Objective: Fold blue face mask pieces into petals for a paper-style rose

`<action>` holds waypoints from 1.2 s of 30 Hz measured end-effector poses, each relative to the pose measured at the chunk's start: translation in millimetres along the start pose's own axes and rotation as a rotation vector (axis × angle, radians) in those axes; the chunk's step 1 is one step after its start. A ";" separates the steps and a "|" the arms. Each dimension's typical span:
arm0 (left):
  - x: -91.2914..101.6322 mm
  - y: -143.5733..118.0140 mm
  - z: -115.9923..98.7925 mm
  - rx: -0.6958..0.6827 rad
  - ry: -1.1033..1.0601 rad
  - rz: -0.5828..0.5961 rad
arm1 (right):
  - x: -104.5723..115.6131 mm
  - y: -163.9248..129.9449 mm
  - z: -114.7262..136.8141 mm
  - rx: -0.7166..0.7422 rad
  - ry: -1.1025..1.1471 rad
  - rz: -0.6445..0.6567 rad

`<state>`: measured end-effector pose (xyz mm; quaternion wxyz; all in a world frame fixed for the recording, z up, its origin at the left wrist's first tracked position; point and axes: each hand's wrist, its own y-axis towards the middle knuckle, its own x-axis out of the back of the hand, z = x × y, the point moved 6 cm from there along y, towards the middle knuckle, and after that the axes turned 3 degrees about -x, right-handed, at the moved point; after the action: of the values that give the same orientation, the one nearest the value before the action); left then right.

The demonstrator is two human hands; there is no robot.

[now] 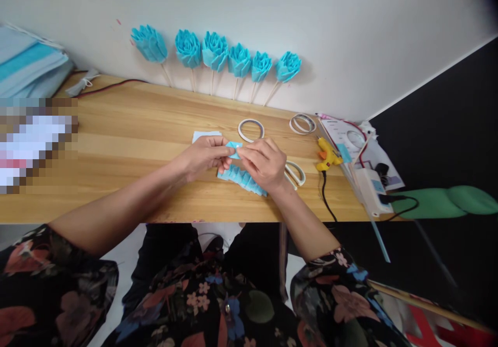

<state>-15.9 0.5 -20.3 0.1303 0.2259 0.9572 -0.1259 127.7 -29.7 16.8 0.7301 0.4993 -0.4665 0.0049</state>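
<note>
Between my two hands, above the middle of the desk, is a small folded piece of blue paper [234, 149] with a white spot on it. My left hand [210, 155] pinches its left side between thumb and fingers. At its right edge, my right hand [265, 161] has its fingertips pressed together on the paper. Just below them lies an overlapping row of folded light blue pieces [244, 179], partly covered by my right hand. A stack of pale blue sheets [206, 135] shows behind my left hand.
Several blue paper flowers [215, 51] on sticks lean against the wall. Tape rolls [251, 130] lie behind my hands, and scissors [295, 173] lie right of them. A yellow glue gun [329, 154] and a white power strip [373, 191] stand at right, with cords trailing over the desk edge.
</note>
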 end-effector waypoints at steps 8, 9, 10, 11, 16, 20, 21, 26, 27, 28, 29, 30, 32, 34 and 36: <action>2.4 1.5 -2.3 -0.002 -0.022 -0.028 | -2.7 0.9 0.0 0.023 0.097 0.030; 3.1 1.8 -3.1 -0.002 -0.018 -0.036 | -3.3 1.1 -0.1 0.017 0.121 0.043; 3.7 1.9 -3.9 -0.005 -0.010 -0.043 | -2.9 1.3 -0.2 0.009 0.148 0.043; 4.1 1.9 -4.6 -0.009 0.002 -0.050 | -1.8 1.6 -0.6 -0.008 0.181 0.032; 2.7 0.4 -7.6 -0.069 0.161 -0.035 | 2.0 0.6 -17.3 -0.329 0.444 -0.042; 1.1 0.6 -8.0 -0.115 0.310 -0.007 | -10.9 -3.1 -24.7 -0.515 0.656 0.061; 0.9 0.9 -7.6 -0.115 0.344 0.000 | -14.2 -3.5 -24.2 -0.525 0.674 0.092; -0.9 0.0 -8.9 -0.124 0.434 0.032 | -21.3 -3.9 -22.2 -0.534 0.665 0.143; -1.5 -0.7 -10.0 -0.132 0.428 0.039 | -21.2 -4.1 -22.7 -0.539 0.676 0.136; -2.3 -1.4 -11.3 -0.142 0.410 0.045 | -21.0 -4.3 -23.3 -0.543 0.694 0.125; -3.3 -2.0 -12.5 -0.153 0.389 0.051 | -20.6 -4.5 -23.9 -0.548 0.711 0.114; -4.3 -2.5 -13.4 -0.164 0.376 0.057 | -20.3 -4.8 -24.4 -0.553 0.725 0.107; -6.4 -2.8 -13.9 -0.183 0.388 0.064 | -20.1 -5.4 -24.8 -0.567 0.740 0.101; -8.0 -2.2 -12.2 -0.193 0.430 0.073 | -20.4 -5.8 -24.0 -0.574 0.752 0.099; -7.7 -0.9 -9.6 -0.201 0.442 0.069 | -21.2 -6.0 -23.2 -0.572 0.779 0.092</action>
<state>-11.5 -0.5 -8.8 -0.0562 0.2663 0.9619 0.0267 134.3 -5.9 -3.6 0.9575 0.2183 -0.1629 0.0953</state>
